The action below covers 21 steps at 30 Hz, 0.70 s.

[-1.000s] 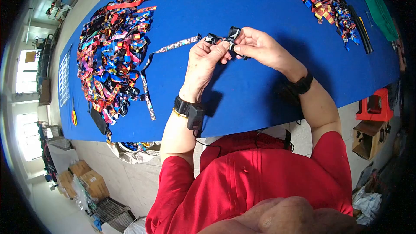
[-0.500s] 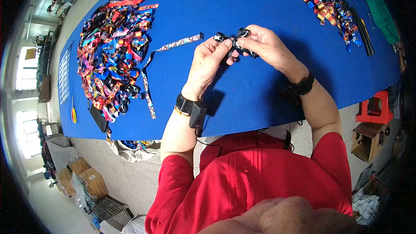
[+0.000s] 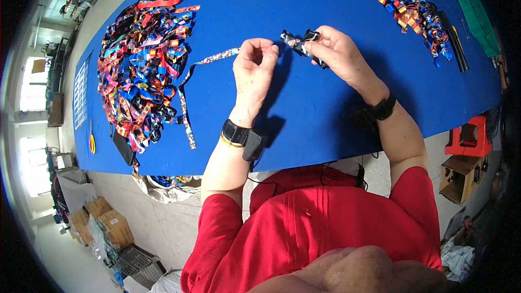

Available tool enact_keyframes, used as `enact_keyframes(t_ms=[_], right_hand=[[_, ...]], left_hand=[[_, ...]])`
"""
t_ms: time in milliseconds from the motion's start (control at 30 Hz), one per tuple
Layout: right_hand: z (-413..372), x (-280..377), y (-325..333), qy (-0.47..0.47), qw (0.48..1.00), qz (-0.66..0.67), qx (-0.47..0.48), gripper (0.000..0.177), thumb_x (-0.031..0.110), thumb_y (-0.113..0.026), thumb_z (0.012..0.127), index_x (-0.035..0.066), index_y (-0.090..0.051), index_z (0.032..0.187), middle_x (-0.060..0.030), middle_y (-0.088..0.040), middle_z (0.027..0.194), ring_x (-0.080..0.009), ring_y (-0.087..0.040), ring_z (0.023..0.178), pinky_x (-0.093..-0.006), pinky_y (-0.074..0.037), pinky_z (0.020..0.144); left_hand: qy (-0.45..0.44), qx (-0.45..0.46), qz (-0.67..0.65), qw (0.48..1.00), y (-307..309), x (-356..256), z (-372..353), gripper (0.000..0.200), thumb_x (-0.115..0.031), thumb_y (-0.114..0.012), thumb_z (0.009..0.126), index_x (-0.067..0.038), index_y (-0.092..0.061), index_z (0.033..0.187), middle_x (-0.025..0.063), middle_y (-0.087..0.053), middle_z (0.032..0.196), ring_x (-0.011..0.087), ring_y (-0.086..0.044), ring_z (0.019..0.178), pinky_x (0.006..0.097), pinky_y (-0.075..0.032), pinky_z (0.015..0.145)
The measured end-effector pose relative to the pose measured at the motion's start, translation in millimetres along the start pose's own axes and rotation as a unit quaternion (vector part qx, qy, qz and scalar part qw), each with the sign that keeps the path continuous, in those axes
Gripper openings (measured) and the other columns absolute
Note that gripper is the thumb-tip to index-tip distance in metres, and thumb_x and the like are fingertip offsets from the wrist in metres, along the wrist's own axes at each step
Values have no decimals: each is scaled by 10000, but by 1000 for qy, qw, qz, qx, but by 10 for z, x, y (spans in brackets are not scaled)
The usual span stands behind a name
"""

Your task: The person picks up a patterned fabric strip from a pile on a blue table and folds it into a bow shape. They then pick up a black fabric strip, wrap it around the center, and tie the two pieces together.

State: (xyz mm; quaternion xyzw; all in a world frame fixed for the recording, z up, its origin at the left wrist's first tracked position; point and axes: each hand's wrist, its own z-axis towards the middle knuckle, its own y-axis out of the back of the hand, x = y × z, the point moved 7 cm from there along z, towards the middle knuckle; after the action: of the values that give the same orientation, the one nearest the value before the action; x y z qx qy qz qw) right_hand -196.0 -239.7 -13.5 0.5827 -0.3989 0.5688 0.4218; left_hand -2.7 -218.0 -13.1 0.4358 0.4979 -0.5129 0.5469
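My right hand [image 3: 342,57] pinches a black-and-white patterned ribbon bow [image 3: 296,43] between thumb and fingers, above the blue tabletop. Its loops stick out to the left of the fingertips. My left hand [image 3: 255,70] is just left of the bow, apart from it, with fingers curled and the thumb close to the index finger; I see nothing between them. A loose floral ribbon strip [image 3: 217,56] lies on the cloth, and its upper end passes out of sight behind my left hand.
A large heap of colourful ribbons [image 3: 144,70] covers the table's left side, with yellow-handled scissors [image 3: 92,144] beside it. At the upper right is a pile of ribbon pieces [image 3: 407,8], near a black rod [image 3: 455,40] and a green tray [image 3: 475,13]. A red stool [image 3: 469,137] stands off the table.
My left hand has let go of the bow and moved slightly left, over the end of the floral strip. The bow remains in my right hand.
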Motion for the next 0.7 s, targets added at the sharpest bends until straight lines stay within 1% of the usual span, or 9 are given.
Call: enact_keyframes(t_ms=[33,100,267,300,400,433,500,600,700], right_hand=[[-1,-10,-9,2,1000,5,3,109,139,-640,979,35,-613,966,4,-652,829,-51,-587,718,-217,-457,596],[-4,-34,-43,7,1000,15,9,122,145,-644,983,34,-605,947,3,-649,828,-51,-588,717,-219,-456,598],[-45,3,-145,36,999,27,20,187,182,-603,1023,8,-651,1072,-10,-665,865,-65,-612,764,-211,-503,679],[-51,40,-151,46,998,34,16,212,192,-591,1033,3,-659,1102,-13,-668,872,-68,-618,775,-211,-513,698],[-78,122,-173,47,996,31,63,265,209,-556,1051,-5,-665,1164,-19,-680,888,-78,-631,796,-216,-534,736],[-83,123,-173,49,996,37,63,266,211,-555,1051,-5,-666,1157,-19,-680,891,-77,-630,793,-217,-534,727],[-94,114,-184,53,995,49,63,267,217,-552,1051,-5,-668,1144,-19,-680,895,-75,-627,786,-219,-533,710],[-75,184,-94,39,998,2,54,250,206,-562,1044,-2,-666,1137,-21,-678,903,-70,-622,783,-216,-525,682],[-72,249,73,44,998,-44,-25,221,183,-585,1029,-6,-662,1113,-18,-675,906,-66,-613,783,-209,-513,687]], left_hand=[[-16,15,8,1000,-11,-1,-1,111,-96,-686,955,-23,-676,1038,-10,-670,905,55,-587,818,217,-485,750],[3,49,-11,999,-133,-45,-67,152,-105,-693,955,-13,-685,1076,-5,-679,923,56,-591,832,219,-487,758],[45,123,-8,991,-189,66,-97,246,-184,-655,1000,10,-693,1146,21,-705,1000,91,-630,892,241,-503,825],[65,112,-10,992,-188,60,-93,242,-212,-637,1011,2,-701,1105,6,-697,952,82,-615,872,244,-496,815],[97,143,-121,977,-216,0,-115,215,-204,-630,1013,-11,-706,1068,-7,-690,914,70,-609,863,247,-497,812],[100,159,-105,977,-206,33,-106,199,-193,-617,1018,-14,-702,1039,1,-692,893,77,-633,852,262,-518,821],[111,159,-148,970,-230,84,-97,200,-186,-605,1022,-10,-698,1043,24,-705,901,90,-649,834,269,-534,814],[124,156,-183,963,-234,96,-90,203,-181,-591,1029,-7,-692,1058,70,-727,939,109,-669,815,272,-552,794],[123,167,-189,960,-226,137,-73,209,-182,-582,1035,-7,-685,1083,109,-741,994,119,-681,815,268,-558,778]])
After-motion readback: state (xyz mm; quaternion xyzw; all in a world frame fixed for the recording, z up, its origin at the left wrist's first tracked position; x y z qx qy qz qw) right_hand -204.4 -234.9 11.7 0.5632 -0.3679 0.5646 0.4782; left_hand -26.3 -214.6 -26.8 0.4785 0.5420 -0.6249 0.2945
